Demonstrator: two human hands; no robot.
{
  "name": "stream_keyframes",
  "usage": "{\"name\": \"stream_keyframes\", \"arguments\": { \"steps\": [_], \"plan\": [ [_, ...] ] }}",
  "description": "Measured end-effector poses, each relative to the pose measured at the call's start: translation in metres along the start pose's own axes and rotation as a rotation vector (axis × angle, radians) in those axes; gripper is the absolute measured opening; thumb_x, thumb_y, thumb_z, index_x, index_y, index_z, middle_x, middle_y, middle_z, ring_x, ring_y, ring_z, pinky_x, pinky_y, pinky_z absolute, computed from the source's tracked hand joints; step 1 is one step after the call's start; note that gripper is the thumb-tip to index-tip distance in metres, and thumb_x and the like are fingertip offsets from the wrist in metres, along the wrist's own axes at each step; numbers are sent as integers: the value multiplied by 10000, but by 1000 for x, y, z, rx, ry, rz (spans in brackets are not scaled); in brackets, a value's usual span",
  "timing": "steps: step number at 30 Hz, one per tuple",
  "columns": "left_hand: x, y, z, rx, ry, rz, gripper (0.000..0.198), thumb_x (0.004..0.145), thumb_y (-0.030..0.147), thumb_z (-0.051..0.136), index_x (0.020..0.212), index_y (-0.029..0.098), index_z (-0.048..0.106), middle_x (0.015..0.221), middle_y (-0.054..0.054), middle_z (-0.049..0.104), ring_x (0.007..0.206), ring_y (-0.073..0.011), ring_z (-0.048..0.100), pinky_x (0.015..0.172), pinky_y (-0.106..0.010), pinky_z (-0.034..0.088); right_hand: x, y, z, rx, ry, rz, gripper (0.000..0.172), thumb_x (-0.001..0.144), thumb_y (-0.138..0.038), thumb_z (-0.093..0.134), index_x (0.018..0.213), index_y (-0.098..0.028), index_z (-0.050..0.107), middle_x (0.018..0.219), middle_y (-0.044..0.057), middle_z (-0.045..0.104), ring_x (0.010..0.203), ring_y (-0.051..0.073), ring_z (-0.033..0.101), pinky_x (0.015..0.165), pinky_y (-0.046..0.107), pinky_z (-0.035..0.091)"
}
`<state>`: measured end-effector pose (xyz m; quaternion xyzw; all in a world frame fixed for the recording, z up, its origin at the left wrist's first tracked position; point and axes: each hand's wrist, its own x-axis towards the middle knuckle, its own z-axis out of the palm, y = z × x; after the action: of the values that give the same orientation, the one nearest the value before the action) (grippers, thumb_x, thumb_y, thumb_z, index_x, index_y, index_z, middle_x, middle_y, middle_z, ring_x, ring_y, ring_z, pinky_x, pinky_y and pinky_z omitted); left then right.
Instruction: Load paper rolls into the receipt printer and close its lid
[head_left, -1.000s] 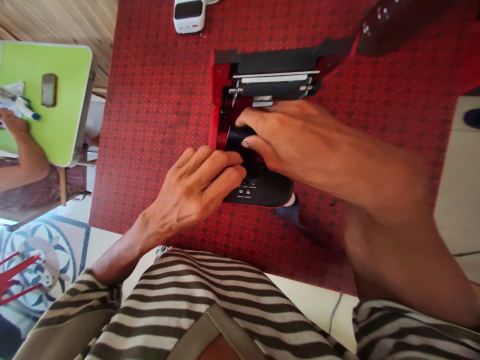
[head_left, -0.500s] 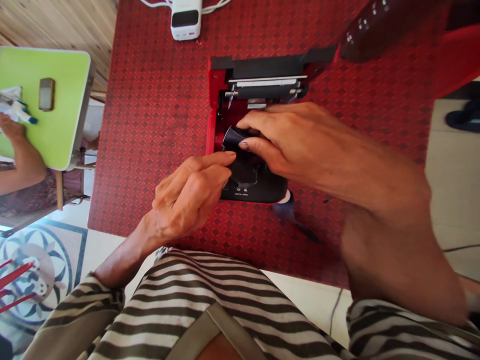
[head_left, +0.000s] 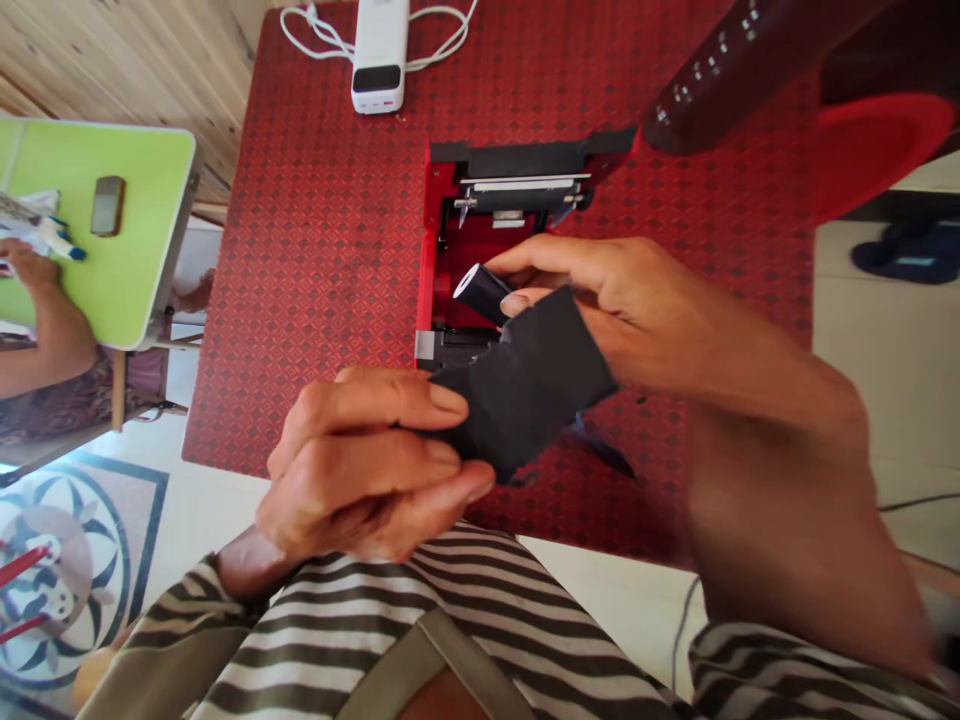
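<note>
My left hand (head_left: pixel 360 470) is closed on a torn black sheet (head_left: pixel 532 390), pinching its left end between thumb and fingers. My right hand (head_left: pixel 630 295) grips a small dark roll (head_left: pixel 480 292) with a pale end facing left. The roll is over the open body of a red and black device that looks like a label printer (head_left: pixel 426 270). Its raised lid (head_left: pixel 517 150), with a roller and metal bar, lies toward the back. The sheet and my hands hide much of the printer's front.
A white power bank (head_left: pixel 379 85) with white cables lies at the back of the red patterned table (head_left: pixel 322 250). A dark, glossy object (head_left: pixel 720 75) is at back right. A dark strip (head_left: pixel 604 450) lies near the front. At left, another person's arm (head_left: pixel 56 310) rests by a green table (head_left: pixel 142 230).
My left hand has drawn back toward me and now holds the torn black sheet clear of the roll. My right hand keeps the roll, whose pale end now shows.
</note>
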<state>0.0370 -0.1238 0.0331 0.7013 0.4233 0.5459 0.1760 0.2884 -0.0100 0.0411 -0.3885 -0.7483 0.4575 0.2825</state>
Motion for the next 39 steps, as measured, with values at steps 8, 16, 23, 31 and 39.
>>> {"name": "stream_keyframes", "arguments": {
  "steps": [8, 16, 23, 31, 39],
  "plan": [
    [6, -39, 49, 19, 234, 129, 137, 1222, 411, 962, 1353, 378, 935, 1056, -23, 885, 880, -250, 848, 645, -477, 711, -16, -26, 13, 330, 167, 85, 100, 1100, -292, 825, 1104, -330, 917, 1078, -37, 908, 929, 158, 829, 795, 238, 668],
    [10, -26, 53, 54, 113, -26, 330, 1202, 679, 958, 1356, 398, 883, 959, 0, 764, 866, -268, 763, 775, -535, 692, -46, -23, 26, 608, 248, 141, 111, 1136, -378, 961, 1238, -400, 999, 1067, -78, 913, 1027, 134, 907, 844, 170, 689],
    [17, -18, 65, -33, 59, -179, 505, 1103, 828, 999, 1355, 411, 868, 939, 19, 700, 856, -258, 738, 761, -513, 671, -76, -15, 38, 723, 389, 149, 197, 1154, -365, 974, 1294, -500, 1007, 1226, -106, 956, 1050, 124, 926, 843, 173, 732],
    [11, -16, 60, 22, -264, -134, 436, 1217, 707, 875, 1576, 461, 882, 1110, -62, 833, 1156, -345, 830, 952, -587, 770, -106, -36, 43, 680, 545, 221, 442, 932, -249, 1163, 1194, -563, 996, 1220, -122, 973, 1247, 250, 975, 1159, 362, 829],
    [11, -21, 69, -163, -341, -63, 473, 1140, 682, 990, 1509, 396, 909, 1041, -56, 794, 1044, -319, 798, 892, -549, 754, -136, -16, 41, 773, 535, 253, 379, 1076, -752, 986, 1346, -490, 1028, 1355, 4, 992, 1323, 372, 964, 1044, 463, 858]
  ]
}}
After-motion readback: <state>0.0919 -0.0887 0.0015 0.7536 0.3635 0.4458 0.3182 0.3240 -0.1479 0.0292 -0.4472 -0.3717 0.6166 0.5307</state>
